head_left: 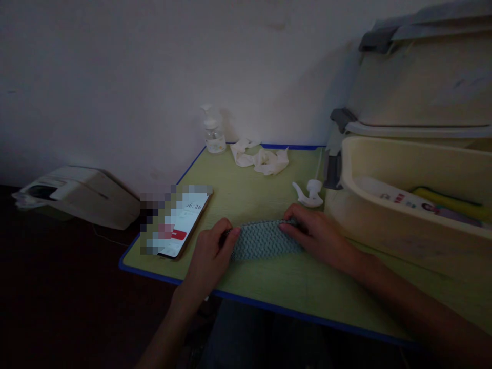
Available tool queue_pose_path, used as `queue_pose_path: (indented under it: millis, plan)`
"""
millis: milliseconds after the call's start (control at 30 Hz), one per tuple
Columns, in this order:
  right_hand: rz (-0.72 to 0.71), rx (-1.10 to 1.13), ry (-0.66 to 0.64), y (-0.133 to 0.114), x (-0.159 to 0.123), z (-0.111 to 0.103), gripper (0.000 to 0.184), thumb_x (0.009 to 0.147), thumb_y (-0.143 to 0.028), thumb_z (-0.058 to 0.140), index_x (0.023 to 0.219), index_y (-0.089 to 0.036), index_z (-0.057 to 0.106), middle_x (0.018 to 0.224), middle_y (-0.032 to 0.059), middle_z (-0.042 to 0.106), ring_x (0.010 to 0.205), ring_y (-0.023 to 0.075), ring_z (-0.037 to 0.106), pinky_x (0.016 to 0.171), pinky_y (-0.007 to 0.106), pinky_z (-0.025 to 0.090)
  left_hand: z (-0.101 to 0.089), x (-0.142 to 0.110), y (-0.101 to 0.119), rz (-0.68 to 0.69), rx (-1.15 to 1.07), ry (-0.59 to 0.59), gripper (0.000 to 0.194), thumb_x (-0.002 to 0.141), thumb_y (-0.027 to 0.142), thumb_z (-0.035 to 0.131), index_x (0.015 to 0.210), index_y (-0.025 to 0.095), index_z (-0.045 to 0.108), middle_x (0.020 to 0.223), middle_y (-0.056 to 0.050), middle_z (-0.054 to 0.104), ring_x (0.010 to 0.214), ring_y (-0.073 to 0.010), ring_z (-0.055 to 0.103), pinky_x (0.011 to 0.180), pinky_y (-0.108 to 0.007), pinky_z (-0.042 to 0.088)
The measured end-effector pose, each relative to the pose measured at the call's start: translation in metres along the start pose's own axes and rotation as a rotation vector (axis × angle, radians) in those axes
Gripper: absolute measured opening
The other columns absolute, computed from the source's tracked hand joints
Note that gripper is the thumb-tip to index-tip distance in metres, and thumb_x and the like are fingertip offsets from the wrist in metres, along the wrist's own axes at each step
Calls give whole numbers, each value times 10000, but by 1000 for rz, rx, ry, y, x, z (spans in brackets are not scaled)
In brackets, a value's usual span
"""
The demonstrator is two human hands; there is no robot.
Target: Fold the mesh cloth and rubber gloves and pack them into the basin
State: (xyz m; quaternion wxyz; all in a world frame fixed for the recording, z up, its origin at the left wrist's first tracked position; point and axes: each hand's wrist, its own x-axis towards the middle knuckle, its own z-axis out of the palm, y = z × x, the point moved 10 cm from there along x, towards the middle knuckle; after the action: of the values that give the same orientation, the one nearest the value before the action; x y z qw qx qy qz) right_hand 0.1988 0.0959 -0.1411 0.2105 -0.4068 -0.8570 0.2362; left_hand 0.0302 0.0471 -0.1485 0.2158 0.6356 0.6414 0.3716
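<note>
A strip of blue-grey knitted fabric (265, 241) stretches between my two hands above the green tabletop. My left hand (215, 251) pinches its left end between thumb and fingers. At the upper right corner, my right hand (311, 230) grips the other end, thumb and forefinger closed on the edge. Along the top edge runs a thin dark line; I cannot tell whether it is a needle. Left of my left hand lies a phone (184, 225) with its screen lit. Just behind my right hand rests a white pump head (309, 193).
A clear pump bottle (214, 130) and crumpled tissue (265, 160) stand at the back of the green table (215, 179). On the right is an open cream bin (384, 225) holding packages. A white bin (84, 195) sits beyond the table's left edge, by the wall.
</note>
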Motion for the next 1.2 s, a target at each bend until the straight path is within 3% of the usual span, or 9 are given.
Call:
queue_pose_path:
  millis: [300,433,600,733,967,1100,1200]
  plan:
    - [102,-59,49,7,10,6,73,825,-190,532,755,-175,520,550,-34,498,500,106,468,486,213,297,4,11,-8,-65,84,25,216,807,309,487,650,204,384,536,68,413,484,-99,416,482,-221,265]
    - [132,-121,86,6,10,4,47,813,-198,558,777,-174,540,571,-22,533,524,114,501,494,212,316,5,11,-6,-60,136,69,66,824,249,475,848,194,448,591,59,463,530,-118,481,504,-226,312]
    - [104,-275,124,1,7,0,80,815,-231,591,852,-173,550,664,2,583,560,127,530,512,226,350,8,11,5,-39,428,77,259,837,185,460,1091,140,441,591,38,490,549,-151,512,521,-252,335]
    - [-10,-392,144,-8,4,1,71,838,-223,571,879,-165,566,892,53,599,718,164,577,566,253,397,6,7,17,-21,575,107,338,838,173,477,1167,125,416,769,-43,592,652,-184,580,549,-273,386]
    - [-65,-370,110,-14,5,5,100,873,-174,516,822,-151,599,894,55,562,756,148,559,617,254,438,8,0,27,124,661,145,223,846,150,472,1063,152,525,972,-92,557,842,-220,580,643,-314,472]
    - [-83,-336,114,-15,4,7,129,873,-145,497,841,-141,622,940,78,549,764,153,546,639,269,453,10,-4,38,340,551,199,280,833,38,432,1061,140,558,1016,-109,537,926,-215,537,743,-341,494]
    - [-192,-332,188,-26,2,3,155,858,-89,481,819,-125,627,1002,112,536,839,172,527,715,296,466,22,-11,51,537,545,132,338,811,-23,406,1050,136,584,1041,-117,558,960,-214,533,784,-355,504]
